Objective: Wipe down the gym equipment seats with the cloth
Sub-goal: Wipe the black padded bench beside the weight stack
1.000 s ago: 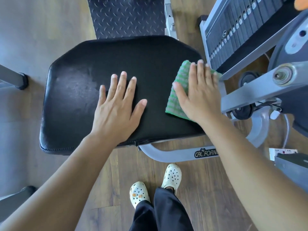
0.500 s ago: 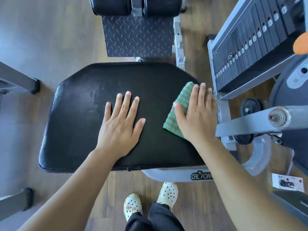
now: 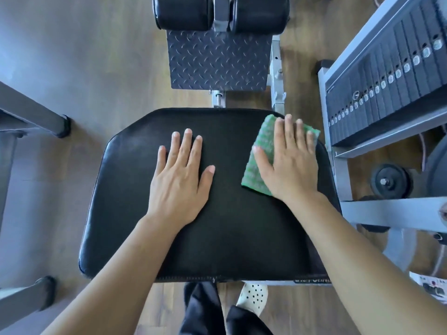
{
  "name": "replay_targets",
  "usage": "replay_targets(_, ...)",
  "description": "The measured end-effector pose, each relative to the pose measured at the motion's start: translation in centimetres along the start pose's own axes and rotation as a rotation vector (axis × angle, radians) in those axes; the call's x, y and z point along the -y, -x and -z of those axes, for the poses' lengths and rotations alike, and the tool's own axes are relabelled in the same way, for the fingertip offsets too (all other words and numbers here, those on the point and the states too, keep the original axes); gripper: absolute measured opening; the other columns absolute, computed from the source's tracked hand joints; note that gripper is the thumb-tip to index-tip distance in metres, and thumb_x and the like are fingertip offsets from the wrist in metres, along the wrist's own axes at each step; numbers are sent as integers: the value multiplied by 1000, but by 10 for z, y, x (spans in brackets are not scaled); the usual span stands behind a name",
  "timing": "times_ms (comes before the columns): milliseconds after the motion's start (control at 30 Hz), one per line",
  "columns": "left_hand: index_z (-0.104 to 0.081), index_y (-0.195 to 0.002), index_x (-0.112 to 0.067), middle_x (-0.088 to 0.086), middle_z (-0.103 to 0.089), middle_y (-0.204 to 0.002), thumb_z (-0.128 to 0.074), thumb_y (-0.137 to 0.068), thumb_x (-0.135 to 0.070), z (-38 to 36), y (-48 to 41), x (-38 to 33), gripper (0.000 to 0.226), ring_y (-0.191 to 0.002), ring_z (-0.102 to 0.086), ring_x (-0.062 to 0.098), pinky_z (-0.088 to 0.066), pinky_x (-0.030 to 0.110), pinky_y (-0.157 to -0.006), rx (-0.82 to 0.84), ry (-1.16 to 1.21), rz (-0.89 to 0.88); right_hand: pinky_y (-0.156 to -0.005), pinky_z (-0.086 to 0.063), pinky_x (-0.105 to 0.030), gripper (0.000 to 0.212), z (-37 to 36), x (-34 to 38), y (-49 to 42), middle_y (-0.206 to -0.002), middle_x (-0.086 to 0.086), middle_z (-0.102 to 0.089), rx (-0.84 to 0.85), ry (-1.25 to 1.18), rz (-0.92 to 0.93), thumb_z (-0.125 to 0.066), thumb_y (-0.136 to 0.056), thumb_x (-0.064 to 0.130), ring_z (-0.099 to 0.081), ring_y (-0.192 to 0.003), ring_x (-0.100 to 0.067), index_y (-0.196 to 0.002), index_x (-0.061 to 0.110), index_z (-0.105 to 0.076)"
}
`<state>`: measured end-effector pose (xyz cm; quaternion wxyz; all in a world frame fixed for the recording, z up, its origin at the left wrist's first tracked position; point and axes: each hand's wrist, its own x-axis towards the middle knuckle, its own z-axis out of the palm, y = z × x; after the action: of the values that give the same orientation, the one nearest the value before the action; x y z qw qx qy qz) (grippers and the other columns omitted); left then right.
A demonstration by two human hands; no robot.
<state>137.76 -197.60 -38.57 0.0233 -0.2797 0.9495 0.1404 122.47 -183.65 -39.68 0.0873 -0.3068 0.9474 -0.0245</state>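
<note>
A wide black padded seat [image 3: 135,194] fills the middle of the view. My left hand [image 3: 180,180] lies flat on its centre, fingers straight and spread. A green checked cloth [image 3: 257,153] sits at the seat's far right corner. My right hand [image 3: 289,163] presses flat on top of the cloth with straight fingers, covering most of it.
Beyond the seat stand a diamond-plate footplate [image 3: 217,61] and two black roller pads [image 3: 183,13]. A weight stack [image 3: 387,85] in a grey frame rises at the right, close to the cloth. Grey machine legs [image 3: 31,112] stand at the left on the wooden floor.
My view has shifted forward over the seat, so the seat sits lower in frame. My right hand has slid the cloth toward the seat's far right corner. The left hand stays flat.
</note>
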Motion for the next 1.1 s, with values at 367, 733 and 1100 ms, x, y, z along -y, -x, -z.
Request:
replay_targets(367, -21, -151, -12, 8, -13, -159, -23, -97, -52, 2, -20, 27, 68, -147, -5, 25, -3, 41, -116, 44, -49, -82, -120, -10, -46, 75, -3, 10, 22, -160, -10, -13, -33, 7, 67, -17, -96, 57, -9, -148, -25, -152, 7, -18)
replay_targets(733, -19, -152, -14, 5, -8, -160, -16, -96, -44, 7, -37, 45, 64, -147, 0, 21, -1, 41, -118, 52, -3, -91, -120, -11, -45, 73, -2, 49, 7, -161, -6, -7, 56, 17, 358, -19, -98, 57, -3, -149, -21, -153, 11, -11)
replay_targets(1100, -20, -152, -13, 5, -11, -159, -19, -98, -44, 5, -33, 60, 62, -148, -3, 21, -6, 44, -119, 63, -39, -124, -120, 1, -41, 75, -4, 68, -23, -161, -10, -4, 16, -77, 138, -13, -96, 57, 0, -149, -22, -153, 9, -10)
